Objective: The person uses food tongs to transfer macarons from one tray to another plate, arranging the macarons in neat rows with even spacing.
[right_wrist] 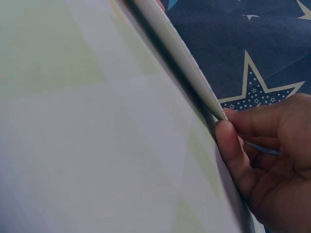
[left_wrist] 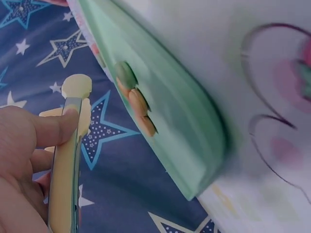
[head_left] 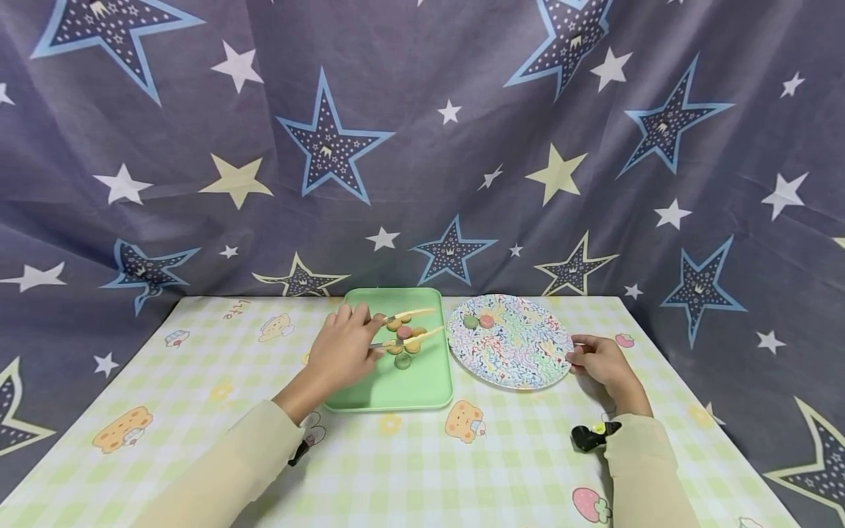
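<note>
My left hand (head_left: pixel 346 341) grips a pair of tongs (left_wrist: pixel 65 165) with cream-coloured tips, thumb pressed along one arm. The tongs reach over a green tray (head_left: pixel 396 396), their two arms spread apart. On the tray lie several small tan macarons (head_left: pixel 413 347), a pink macaron (head_left: pixel 404 332) that shows between the arms, and a dark green one (head_left: pixel 403 361). My right hand (head_left: pixel 604 363) pinches the right rim of a round plate (head_left: pixel 508 356) with coloured squiggles, thumb and fingers at its edge (right_wrist: pixel 194 73). Left of the plate's middle sit a green macaron (head_left: pixel 471 321) and a pink one (head_left: pixel 486 321).
Tray and plate stand side by side on a table with a green checked cloth (head_left: pixel 409 469). A dark star-patterned curtain (head_left: pixel 409 169) hangs right behind the table and down both sides. A black wrist camera (head_left: pixel 594 437) sits at the right sleeve.
</note>
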Motion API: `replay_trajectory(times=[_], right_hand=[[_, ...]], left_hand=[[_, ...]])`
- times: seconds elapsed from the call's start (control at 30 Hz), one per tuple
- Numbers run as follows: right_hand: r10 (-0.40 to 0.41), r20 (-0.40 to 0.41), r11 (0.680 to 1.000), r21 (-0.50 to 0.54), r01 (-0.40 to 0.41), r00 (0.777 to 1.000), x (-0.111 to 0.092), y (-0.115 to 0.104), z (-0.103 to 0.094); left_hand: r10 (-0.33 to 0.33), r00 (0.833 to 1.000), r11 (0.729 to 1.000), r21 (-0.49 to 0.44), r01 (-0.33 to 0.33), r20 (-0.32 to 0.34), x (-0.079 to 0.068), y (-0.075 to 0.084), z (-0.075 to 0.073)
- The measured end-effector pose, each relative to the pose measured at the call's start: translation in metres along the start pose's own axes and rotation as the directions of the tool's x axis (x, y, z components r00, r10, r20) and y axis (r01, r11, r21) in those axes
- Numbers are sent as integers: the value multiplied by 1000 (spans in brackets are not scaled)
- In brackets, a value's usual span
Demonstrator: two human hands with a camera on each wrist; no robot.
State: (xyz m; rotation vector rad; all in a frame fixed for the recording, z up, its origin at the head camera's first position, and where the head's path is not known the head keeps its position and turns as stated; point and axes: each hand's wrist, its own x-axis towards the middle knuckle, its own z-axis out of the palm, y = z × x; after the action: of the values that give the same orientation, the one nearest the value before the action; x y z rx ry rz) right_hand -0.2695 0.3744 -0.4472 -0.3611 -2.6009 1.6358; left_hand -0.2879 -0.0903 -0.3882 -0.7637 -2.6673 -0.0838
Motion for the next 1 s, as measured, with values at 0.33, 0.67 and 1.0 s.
replay_trajectory(times=[0.33, 0.67, 1.0], right_hand=[[9, -6, 1000, -4, -9, 1000, 0, 1, 1], [-1, -1, 1000, -2, 1, 1000, 3, 3, 0], [8, -4, 1000, 8, -8, 1000, 1, 2, 1]], left_hand=[[47, 999, 999, -5, -47, -13, -28, -9, -4], [63, 998, 998, -18, -63, -7, -49, -16, -8], [64, 998, 996, -54, -65, -13, -64, -21, -9]])
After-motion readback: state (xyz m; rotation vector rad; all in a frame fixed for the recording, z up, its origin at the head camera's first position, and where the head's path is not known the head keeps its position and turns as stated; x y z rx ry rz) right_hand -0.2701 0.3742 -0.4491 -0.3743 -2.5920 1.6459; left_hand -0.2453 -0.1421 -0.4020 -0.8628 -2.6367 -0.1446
